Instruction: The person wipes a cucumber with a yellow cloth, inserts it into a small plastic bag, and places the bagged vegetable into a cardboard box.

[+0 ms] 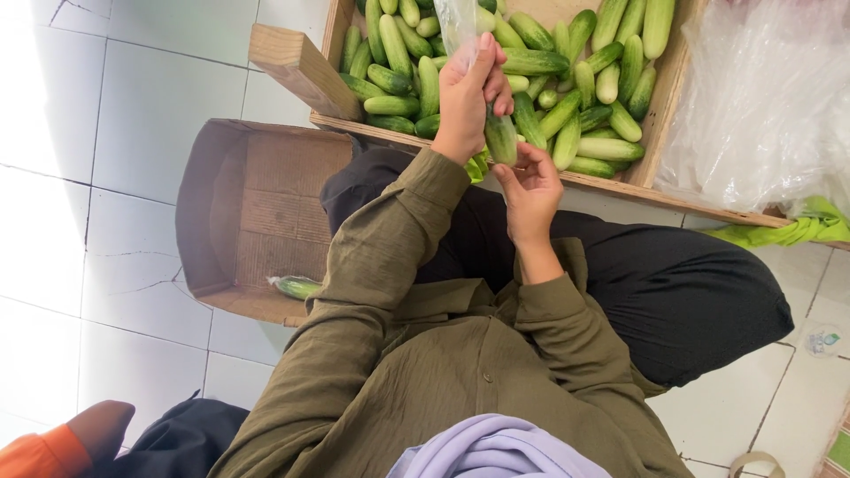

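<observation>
My left hand (467, 93) pinches the top of a clear plastic bag (456, 22) that holds a green cucumber (500, 137) upright. Just below, my right hand (531, 188) has its fingertips on the cucumber's lower end. Both hands hover over the near edge of a wooden crate (660, 133) filled with several loose cucumbers (584, 97). My olive sleeves and dark trousers fill the middle of the view.
An open cardboard box (252, 212) lies on the white tiled floor at the left, with one bagged cucumber (297, 286) inside. A wooden block (301, 69) sticks out from the crate's corner. Clear plastic sheeting (761, 97) and green plastic (792, 232) sit at the right.
</observation>
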